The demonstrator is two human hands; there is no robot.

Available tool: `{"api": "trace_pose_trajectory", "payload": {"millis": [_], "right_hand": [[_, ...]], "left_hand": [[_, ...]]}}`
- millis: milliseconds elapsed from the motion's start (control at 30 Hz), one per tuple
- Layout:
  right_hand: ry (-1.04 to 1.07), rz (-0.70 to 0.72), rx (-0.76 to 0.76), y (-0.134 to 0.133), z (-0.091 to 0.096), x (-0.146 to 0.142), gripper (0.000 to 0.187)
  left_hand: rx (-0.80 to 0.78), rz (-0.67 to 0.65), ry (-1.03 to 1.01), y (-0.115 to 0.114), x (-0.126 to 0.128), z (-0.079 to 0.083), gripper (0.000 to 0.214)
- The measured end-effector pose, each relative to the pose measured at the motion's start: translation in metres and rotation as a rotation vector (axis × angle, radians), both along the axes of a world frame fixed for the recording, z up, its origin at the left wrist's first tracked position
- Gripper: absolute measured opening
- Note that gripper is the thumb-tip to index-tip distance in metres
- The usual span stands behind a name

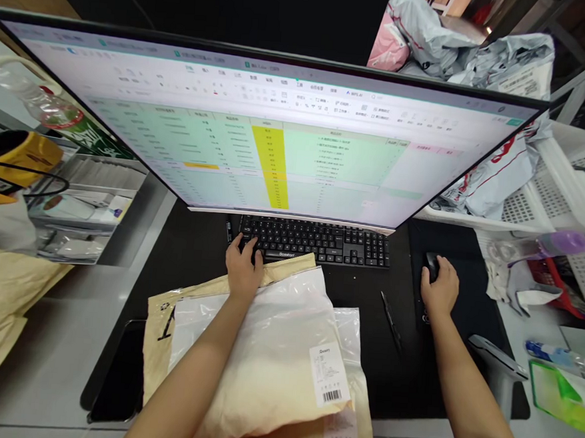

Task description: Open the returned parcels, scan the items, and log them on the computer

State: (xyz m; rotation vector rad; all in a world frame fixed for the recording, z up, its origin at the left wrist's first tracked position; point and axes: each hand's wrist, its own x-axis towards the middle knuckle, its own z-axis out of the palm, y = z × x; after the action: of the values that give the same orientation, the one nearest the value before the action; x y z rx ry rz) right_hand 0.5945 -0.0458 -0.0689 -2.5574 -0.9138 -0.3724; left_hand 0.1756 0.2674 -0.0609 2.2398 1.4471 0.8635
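My left hand [243,269] rests with spread fingers on the left end of a black keyboard [315,242]. Beneath my left forearm lie stacked packages: a clear plastic bag with pale contents [268,351] and a white barcode label [329,374], on top of a tan mailer [157,330]. My right hand [439,287] is wrapped over a black computer mouse [432,265] on a dark mouse pad [469,278]. Behind the keyboard stands a wide monitor [327,158] showing a spreadsheet with a yellow column.
Between keyboard and mouse pad lies a pen [390,321]. A barcode scanner [500,367] stands at the right, a phone [120,370] at the left. White baskets [524,205] with plastic parcels [501,173] sit at the back right. A grey organiser [122,224] and a bottle [64,113] stand left.
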Motion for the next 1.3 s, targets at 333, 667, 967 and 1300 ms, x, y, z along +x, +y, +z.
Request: {"api": "trace_pose_trajectory", "payload": {"millis": [333, 667, 967, 1300], "right_hand": [[0.017, -0.022, 0.001, 0.001, 0.002, -0.002, 0.055], [0.003, -0.025, 0.026, -0.002, -0.002, 0.001, 0.057], [-0.009, 0.013, 0.03, -0.006, -0.004, 0.001, 0.058], [-0.002, -0.023, 0.088, -0.005, -0.006, -0.002, 0.059]], "left_hand": [[0.003, 0.006, 0.011, 0.0, 0.0, -0.002, 0.038], [0.008, 0.003, 0.014, -0.001, 0.0, -0.001, 0.039], [0.034, 0.008, 0.024, -0.001, -0.002, -0.003, 0.039], [0.051, -0.002, 0.051, -0.002, -0.004, -0.001, 0.036]]}}
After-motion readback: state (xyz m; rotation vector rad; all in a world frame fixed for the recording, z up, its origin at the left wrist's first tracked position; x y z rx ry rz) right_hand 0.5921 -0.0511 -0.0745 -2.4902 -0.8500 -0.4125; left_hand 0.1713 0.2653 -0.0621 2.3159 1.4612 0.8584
